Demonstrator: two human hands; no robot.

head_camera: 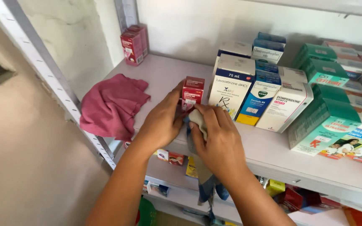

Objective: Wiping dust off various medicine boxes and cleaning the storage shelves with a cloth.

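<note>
White shelf [164,73], hands [189,125] wiping red box [192,93]

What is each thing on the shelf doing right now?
small red box: upright, held by the left hand
checked cloth: pressed to the box by the right hand, end hanging down
pink cloth: crumpled, lying at the shelf edge
white and blue boxes: closed, standing upright
green boxes: closed, lying flat
</note>
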